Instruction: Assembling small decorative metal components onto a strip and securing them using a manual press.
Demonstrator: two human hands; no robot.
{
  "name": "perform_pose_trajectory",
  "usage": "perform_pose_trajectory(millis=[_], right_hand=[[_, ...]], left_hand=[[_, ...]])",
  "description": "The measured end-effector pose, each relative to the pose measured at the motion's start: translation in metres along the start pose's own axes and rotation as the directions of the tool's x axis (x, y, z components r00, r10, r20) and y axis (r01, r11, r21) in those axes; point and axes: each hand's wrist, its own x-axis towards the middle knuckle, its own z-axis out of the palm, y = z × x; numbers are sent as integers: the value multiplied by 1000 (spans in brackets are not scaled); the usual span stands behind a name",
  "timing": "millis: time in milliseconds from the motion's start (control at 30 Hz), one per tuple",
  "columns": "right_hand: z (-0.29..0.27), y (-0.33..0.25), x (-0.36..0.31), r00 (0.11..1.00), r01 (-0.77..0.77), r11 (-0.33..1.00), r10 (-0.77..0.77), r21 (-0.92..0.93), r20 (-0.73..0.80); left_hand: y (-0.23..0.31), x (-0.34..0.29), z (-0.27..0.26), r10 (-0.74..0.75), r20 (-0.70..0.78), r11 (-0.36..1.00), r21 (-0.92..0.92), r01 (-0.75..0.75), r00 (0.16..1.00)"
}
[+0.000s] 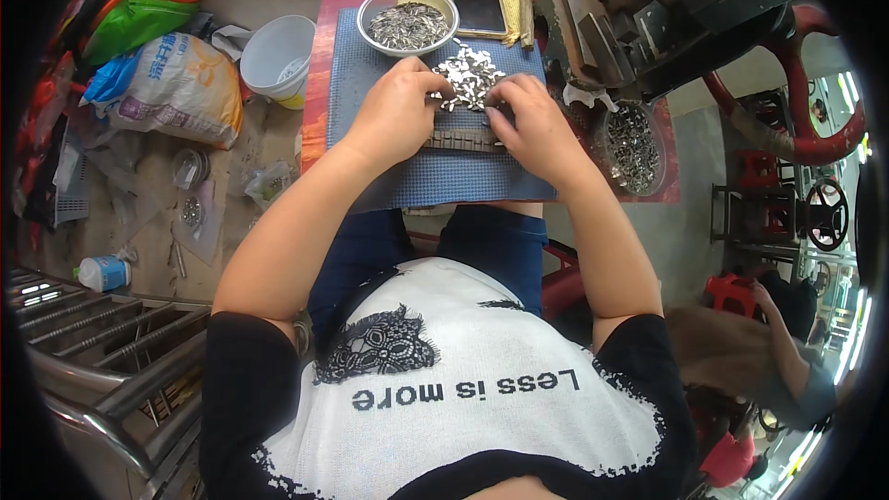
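Hands at a pile of small metal pieces point(469, 74) on a blue mat point(435, 171)
Left hand point(400, 111) and right hand point(530, 120) rest curled beside the pile; fingers pinch over a ridged strip point(463, 140); clear bowl point(407, 20) of pieces sits behind.

Both bare forearms reaching up from the near edge toward the far middle, elbows spread wide, wrists converging. Left hand point(398, 111) lying palm down, knuckles up, fingers curled under and tipped toward the right, thumb side turned inward. Right hand point(535, 125) likewise palm down, a little nearer than the left, fingers bent and pinched together at the tips, pointing left. Fingertips of the two hands close to each other, almost meeting in the middle. Left forearm slanting from near left to far right, right forearm slanting from near right to far left. Upper arms in short black sleeves at the near edge
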Motion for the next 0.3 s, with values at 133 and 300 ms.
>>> perform_pose_trajectory(millis=[133,300], right_hand=[[-7,-6,-8,1000,-23,997,23,68,5],[-11,-21,-9,994,59,994,-67,90,87]], left_hand=[[4,1,0,-2,20,999,44,1,1000],[12,2,2,45,48,968,244,-56,998]])
